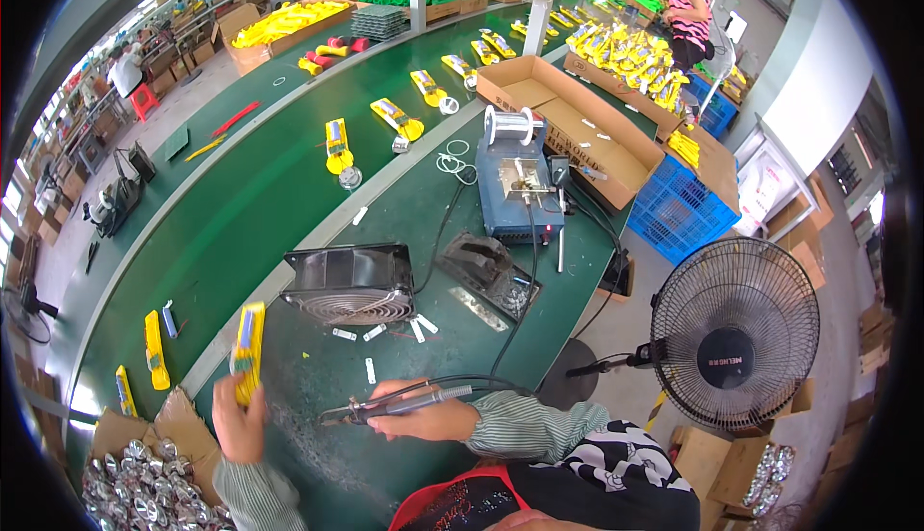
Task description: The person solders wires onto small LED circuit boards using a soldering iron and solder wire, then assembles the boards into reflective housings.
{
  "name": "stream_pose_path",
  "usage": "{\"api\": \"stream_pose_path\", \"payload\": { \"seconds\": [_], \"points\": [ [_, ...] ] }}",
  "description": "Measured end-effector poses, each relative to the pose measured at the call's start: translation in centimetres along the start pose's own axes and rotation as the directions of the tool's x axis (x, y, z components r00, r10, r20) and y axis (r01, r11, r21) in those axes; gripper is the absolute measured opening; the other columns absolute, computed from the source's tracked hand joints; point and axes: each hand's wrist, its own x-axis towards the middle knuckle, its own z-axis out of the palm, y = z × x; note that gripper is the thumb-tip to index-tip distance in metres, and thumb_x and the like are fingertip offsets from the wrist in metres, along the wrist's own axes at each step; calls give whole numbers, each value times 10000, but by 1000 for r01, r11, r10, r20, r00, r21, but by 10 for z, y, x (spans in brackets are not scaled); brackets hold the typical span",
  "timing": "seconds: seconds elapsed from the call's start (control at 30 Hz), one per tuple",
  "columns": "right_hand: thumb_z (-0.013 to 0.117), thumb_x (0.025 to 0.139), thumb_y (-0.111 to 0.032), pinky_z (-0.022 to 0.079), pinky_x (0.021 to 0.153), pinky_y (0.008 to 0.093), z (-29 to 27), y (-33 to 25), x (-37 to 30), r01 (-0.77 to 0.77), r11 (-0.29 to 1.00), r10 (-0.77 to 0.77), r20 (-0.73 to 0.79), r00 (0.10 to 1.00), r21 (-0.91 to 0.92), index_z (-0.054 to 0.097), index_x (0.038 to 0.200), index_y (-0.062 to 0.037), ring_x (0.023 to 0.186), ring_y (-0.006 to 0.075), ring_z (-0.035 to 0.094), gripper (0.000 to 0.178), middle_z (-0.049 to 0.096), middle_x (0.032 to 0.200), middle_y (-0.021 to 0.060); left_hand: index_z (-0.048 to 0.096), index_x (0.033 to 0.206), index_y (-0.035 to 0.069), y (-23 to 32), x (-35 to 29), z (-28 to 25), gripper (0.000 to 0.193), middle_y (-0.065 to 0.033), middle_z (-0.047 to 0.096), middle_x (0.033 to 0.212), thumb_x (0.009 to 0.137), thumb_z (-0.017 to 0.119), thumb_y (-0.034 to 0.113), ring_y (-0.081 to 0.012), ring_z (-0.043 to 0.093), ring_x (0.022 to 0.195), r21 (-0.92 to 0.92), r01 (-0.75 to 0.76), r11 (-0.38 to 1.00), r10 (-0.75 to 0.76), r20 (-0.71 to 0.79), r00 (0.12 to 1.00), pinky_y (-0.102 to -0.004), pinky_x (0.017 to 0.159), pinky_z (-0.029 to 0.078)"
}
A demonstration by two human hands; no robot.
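Note:
At the near left of the bench, my left hand (239, 423) grips a yellow plastic housing (251, 334) with a blue cylindrical cell and a small green board in it. My right hand (433, 422) is closed around a soldering iron (419, 402), whose cable runs back over the bench. The iron's tip points left towards the housing, with a gap between them. Several small white strips (370, 369) lie beyond the iron, next to a black square fan (351, 283). Silver reflector cups (144, 483) fill a carton by my left forearm.
A blue solder-feeding machine (520, 180) with a wire spool stands further back. The green conveyor belt (279, 213) carries several yellow housings. A large pedestal fan (736, 334) is at the right, near a blue crate (679, 208). Another person (688, 11) stands at the far right.

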Motion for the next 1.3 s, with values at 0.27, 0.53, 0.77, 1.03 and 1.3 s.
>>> {"api": "stream_pose_path", "payload": {
  "seconds": [0.27, 0.53, 0.77, 1.03, 1.3],
  "points": [
    [646, 832, -150, 483, 577, 231, -4, -3, 20, -111, 994, 113, -113, 987, 22, 584, 947, -36, 654, 75, 598, 174, 611, 726, 6, 454, 1298, 26, -50, 204, 89, 495, -148, 519, 1265, 882, 539, 281, -273, 512, 1132, -576, 473, 667, -237, 438, 867, -345, 967, 385],
    [670, 804, -53, 539, 610, 263, -7, 3, 28, -176, 984, 172, -151, 974, -16, 566, 940, 36, 684, 146, 648, 192, 661, 795, 118, 525, 1198, 106, -103, 205, 39, 421, -165, 551, 1176, 794, 578, 210, -363, 549, 1051, 449, 306, 840, -322, -41, 946, -418, 894, 464],
    [666, 813, -91, 507, 583, 240, -6, 9, 23, -118, 993, 119, -138, 983, 18, 585, 960, -4, 656, 91, 619, 189, 647, 771, 48, 520, 1181, 89, -229, 148, -7, 495, -163, 572, 1123, 780, 639, 354, -309, 547, 1063, 522, 363, 772, -279, -235, 931, -421, 861, 460],
    [623, 842, -135, 470, 579, 234, -5, -2, 23, -44, 994, 34, -98, 995, -102, 560, 919, -32, 633, 71, 578, 144, 593, 704, 5, 593, 836, -5, -289, 157, 30, 227, -217, 625, 887, 778, 619, 213, -366, 606, 849, 606, 430, 670, -416, -173, 893, -458, 756, 471],
    [608, 860, -194, 456, 561, 232, 1, 7, 25, -85, 991, 76, -91, 993, -100, 555, 900, -49, 616, 71, 577, 160, 595, 674, -1, 589, 806, 7, -351, 159, -44, 186, -193, 610, 805, 773, 588, 190, -378, 588, 763, 527, 345, 776, -232, -271, 934, -472, 688, 454]
  ]
}}
